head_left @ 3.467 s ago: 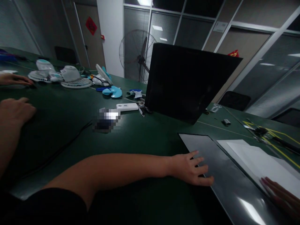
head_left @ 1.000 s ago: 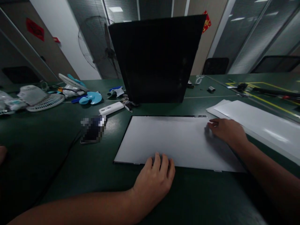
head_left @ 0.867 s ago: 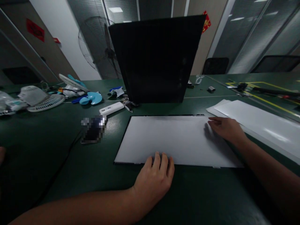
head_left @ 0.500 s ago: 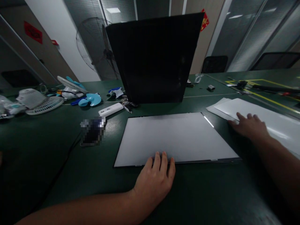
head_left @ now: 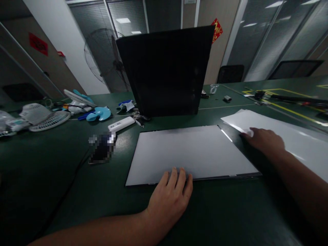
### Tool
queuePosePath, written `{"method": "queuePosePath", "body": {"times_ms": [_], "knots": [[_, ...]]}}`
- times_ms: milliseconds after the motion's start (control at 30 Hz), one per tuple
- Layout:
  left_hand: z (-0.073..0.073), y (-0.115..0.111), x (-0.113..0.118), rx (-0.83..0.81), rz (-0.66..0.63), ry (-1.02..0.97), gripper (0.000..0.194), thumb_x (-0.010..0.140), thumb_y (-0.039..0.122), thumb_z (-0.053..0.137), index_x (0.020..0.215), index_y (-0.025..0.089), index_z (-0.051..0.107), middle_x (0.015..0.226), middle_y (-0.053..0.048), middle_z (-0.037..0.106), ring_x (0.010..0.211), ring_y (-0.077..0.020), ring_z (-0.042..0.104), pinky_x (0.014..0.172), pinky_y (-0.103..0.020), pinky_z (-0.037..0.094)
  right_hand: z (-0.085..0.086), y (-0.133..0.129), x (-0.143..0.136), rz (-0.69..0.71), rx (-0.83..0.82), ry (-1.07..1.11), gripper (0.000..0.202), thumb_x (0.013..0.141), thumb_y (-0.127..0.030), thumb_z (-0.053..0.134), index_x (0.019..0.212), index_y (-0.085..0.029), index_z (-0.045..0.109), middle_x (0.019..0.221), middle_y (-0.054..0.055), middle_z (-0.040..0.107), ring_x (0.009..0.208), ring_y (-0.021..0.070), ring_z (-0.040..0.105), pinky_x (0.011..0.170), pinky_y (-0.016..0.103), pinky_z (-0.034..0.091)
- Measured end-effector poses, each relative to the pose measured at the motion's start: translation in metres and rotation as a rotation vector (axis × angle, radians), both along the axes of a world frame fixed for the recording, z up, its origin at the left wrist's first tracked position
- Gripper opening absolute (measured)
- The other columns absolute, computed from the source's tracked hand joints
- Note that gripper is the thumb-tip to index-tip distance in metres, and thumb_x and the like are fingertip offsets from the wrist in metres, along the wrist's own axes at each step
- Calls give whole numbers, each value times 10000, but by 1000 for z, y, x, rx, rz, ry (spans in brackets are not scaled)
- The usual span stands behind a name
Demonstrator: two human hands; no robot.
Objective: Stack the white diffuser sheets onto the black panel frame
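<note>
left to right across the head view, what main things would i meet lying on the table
white slatted grille → light blue fan blade → white oblong device → dark-edged flat panel → white sheets

Dark green counter (head_left: 217, 212) bearing, left to right, white fan parts (head_left: 51, 122), a light-blue fan blade (head_left: 99, 114), a white oblong device (head_left: 121, 124), a flat black-edged white panel (head_left: 179, 150) and white sheets (head_left: 299, 136).

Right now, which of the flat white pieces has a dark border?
The panel at the left hand; the loose sheets at the right hand show none.
</note>
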State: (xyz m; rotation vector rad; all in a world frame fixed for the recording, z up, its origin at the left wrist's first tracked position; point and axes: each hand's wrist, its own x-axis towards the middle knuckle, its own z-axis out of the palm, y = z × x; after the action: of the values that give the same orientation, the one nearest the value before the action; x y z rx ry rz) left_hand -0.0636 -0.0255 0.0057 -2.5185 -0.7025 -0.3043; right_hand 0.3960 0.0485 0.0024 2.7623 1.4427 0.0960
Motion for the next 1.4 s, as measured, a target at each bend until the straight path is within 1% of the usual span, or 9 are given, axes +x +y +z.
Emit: {"method": "queuePosePath", "body": {"times_ms": [100, 167, 267, 433, 600, 867, 1067, 1233, 1400], "knots": [[1, 0, 1, -21, 1, 4, 381, 1048, 217, 501, 1407, 161, 617, 1265, -119, 711, 1105, -273, 694, 868, -408, 577, -7, 3, -2, 12, 19, -18, 832, 999, -695, 123, 1551, -198, 498, 1526, 231, 504, 1355, 435, 489, 955, 563, 480], [1, 0, 1, -32, -2, 8, 379, 1054, 221, 494, 1406, 158, 618, 1261, -121, 707, 1104, -271, 690, 863, -408, 574, -10, 5, -3, 6, 21, -6, 833, 999, -681, 79, 1604, -229, 430, 1574, 208, 467, 1365, 427, 492, 974, 578, 476], [1, 0, 1, -43, -9, 7, 370, 1061, 227, 488, 1397, 158, 625, 1249, -117, 711, 1095, -270, 693, 851, -403, 576, -10, 6, -5, 27, -7, -18, 779, 1019, -620, 84, 1610, -241, 423, 1550, 172, 521, 1314, 416, 540, 965, 574, 477], [1, 0, 0, -54, -4, 4, 370, 1061, 222, 490, 1400, 155, 623, 1256, -117, 716, 1083, -270, 701, 842, -395, 580, -5, 5, -11, 94, 0, -52, 694, 1049, -524, 168, 1549, -151, 470, 1399, 257, 617, 1207, 411, 605, 880, 529, 465], [2, -1, 0, -74, -5, 39, 387, 1062, 211, 482, 1424, 149, 601, 1276, -131, 706, 1095, -278, 700, 832, -399, 576, -5, 4, -15, 98, 13, -115, 636, 1049, -480, 212, 1517, -146, 485, 1267, 288, 656, 1148, 414, 620, 840, 515, 458], [1, 0, 0, -83, -2, 35, 382, 1062, 222, 489, 1419, 151, 604, 1273, -129, 706, 1097, -276, 696, 840, -399, 573, -4, 5, -13, 111, 32, -164, 637, 1059, -463, 226, 1540, -128, 476, 1285, 275, 659, 1151, 404, 623, 845, 487, 435], [1, 0, -1, -57, -9, 6, 378, 1063, 214, 469, 1401, 142, 621, 1251, -125, 713, 1074, -276, 702, 821, -396, 577, 11, -2, -33, 142, 126, -223, 637, 1079, -421, 151, 1523, -131, 504, 1308, 238, 678, 1163, 377, 635, 886, 498, 435], [-1, 0, -1, -44, -10, -13, 368, 1067, 225, 475, 1392, 152, 629, 1236, -117, 716, 1066, -269, 702, 816, -394, 570, 24, -10, -80, 359, 233, -349, 629, 1091, -411, 152, 1519, -117, 507, 1273, 206, 711, 1111, 363, 662, 924, 514, 467], [-4, 0, -2, -32, -9, -19, 359, 1073, 241, 479, 1388, 153, 627, 1237, -124, 714, 1058, -264, 696, 816, -394, 549, 25, -24, -144, 812, 292, -354, 518, 1092, -325, 280, 1500, -139, 539, 1288, 170, 717, 1083, 314, 679, 941, 493, 509]]}}
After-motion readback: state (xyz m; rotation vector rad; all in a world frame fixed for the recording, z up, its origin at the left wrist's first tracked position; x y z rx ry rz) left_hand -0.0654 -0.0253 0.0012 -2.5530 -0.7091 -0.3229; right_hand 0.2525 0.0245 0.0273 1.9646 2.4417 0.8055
